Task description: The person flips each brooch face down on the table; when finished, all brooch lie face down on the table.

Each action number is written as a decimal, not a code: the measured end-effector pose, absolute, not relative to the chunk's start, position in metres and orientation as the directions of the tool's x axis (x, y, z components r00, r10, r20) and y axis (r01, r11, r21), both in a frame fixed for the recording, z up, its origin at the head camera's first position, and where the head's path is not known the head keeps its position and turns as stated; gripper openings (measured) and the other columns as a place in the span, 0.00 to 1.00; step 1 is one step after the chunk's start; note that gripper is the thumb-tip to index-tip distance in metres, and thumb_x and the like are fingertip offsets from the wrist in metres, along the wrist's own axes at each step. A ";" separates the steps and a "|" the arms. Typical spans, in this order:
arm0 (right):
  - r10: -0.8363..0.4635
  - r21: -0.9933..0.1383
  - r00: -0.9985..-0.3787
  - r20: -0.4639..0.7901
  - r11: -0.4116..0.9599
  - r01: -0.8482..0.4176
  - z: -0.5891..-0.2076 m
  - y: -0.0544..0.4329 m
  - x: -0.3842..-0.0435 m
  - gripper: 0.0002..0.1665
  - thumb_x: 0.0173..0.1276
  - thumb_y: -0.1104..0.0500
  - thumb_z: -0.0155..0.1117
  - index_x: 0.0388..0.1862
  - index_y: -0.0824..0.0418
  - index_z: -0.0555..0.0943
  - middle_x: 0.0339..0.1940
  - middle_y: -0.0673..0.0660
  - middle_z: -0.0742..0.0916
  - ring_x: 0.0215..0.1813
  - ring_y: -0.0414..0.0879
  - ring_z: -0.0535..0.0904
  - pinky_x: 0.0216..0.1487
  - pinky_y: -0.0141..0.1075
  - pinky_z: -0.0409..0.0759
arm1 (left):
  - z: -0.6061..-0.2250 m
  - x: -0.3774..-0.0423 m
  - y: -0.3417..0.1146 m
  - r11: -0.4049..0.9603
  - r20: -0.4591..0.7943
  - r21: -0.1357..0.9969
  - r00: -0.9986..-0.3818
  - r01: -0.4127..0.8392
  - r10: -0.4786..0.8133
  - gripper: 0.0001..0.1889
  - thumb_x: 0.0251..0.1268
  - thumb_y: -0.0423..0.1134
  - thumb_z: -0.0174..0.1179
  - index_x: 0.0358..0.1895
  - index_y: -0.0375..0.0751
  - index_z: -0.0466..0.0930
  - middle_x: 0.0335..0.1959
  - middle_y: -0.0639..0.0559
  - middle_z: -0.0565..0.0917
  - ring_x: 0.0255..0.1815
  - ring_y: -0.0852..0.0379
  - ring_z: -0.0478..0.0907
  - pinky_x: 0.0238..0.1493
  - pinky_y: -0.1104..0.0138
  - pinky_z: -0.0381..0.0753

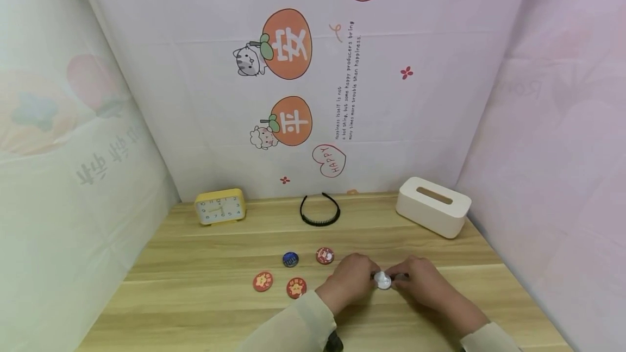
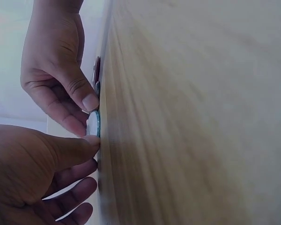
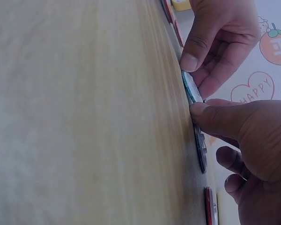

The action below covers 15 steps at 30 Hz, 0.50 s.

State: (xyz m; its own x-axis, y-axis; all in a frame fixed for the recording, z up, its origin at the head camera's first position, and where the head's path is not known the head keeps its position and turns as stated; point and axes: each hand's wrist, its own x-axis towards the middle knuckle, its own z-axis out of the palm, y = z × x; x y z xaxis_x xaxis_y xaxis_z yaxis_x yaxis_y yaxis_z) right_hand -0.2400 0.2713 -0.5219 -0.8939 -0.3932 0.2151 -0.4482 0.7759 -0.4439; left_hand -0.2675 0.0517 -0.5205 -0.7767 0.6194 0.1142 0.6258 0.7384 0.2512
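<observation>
A round badge [image 1: 382, 280] with a shiny whitish upper face lies between my hands, low over the wooden table. Its rim looks teal in both wrist views. My left hand [image 1: 351, 277] pinches its left edge between thumb and fingers. From the other side my right hand [image 1: 424, 282] pinches the right edge. In the right wrist view, a dark flat disc [image 3: 200, 150] lies just past the whitish badge, partly hidden by the right thumb. Farther along is a red-edged disc [image 3: 209, 206]. What the badge shows on its underside is hidden.
Left of my hands lie a blue badge [image 1: 290, 259], a red badge [image 1: 325, 256], a star badge [image 1: 262, 281] and another star badge [image 1: 296, 288]. Along the back stand a yellow clock [image 1: 220, 206], a black headband [image 1: 320, 222] and a white tissue box [image 1: 432, 208].
</observation>
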 end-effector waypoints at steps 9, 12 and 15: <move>-0.428 -0.391 -0.864 0.267 0.771 -0.503 -0.527 0.273 -0.242 0.11 0.63 0.62 0.83 0.42 0.47 0.95 0.42 0.42 0.95 0.45 0.40 0.87 0.47 0.40 0.87 | -0.525 -0.270 0.051 0.734 0.126 0.240 -0.770 0.635 0.625 0.06 0.72 0.42 0.74 0.36 0.60 0.93 0.39 0.70 0.91 0.41 0.70 0.83 0.46 0.75 0.80; -0.428 -0.395 -0.863 0.270 0.768 -0.504 -0.527 0.273 -0.241 0.11 0.63 0.61 0.83 0.42 0.47 0.95 0.42 0.42 0.95 0.45 0.39 0.86 0.47 0.40 0.86 | -0.526 -0.270 0.051 0.736 0.119 0.256 -0.776 0.626 0.619 0.06 0.72 0.41 0.74 0.35 0.60 0.92 0.37 0.70 0.90 0.40 0.71 0.82 0.45 0.75 0.79; -0.432 -0.397 -0.860 0.271 0.764 -0.509 -0.527 0.272 -0.241 0.11 0.63 0.60 0.83 0.42 0.47 0.95 0.42 0.42 0.95 0.45 0.41 0.86 0.47 0.41 0.86 | -0.525 -0.270 0.051 0.735 0.117 0.267 -0.778 0.623 0.617 0.07 0.72 0.41 0.74 0.34 0.60 0.92 0.35 0.70 0.88 0.38 0.71 0.80 0.44 0.75 0.78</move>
State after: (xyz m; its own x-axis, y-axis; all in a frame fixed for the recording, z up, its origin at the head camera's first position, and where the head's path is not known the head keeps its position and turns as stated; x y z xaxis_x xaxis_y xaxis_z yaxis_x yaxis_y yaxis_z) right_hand -0.2408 0.2723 -0.5267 -0.8602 -0.4318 0.2714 -0.5088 0.7641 -0.3966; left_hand -0.2696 0.0507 -0.5254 -0.7781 0.6171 0.1173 0.6233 0.7350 0.2671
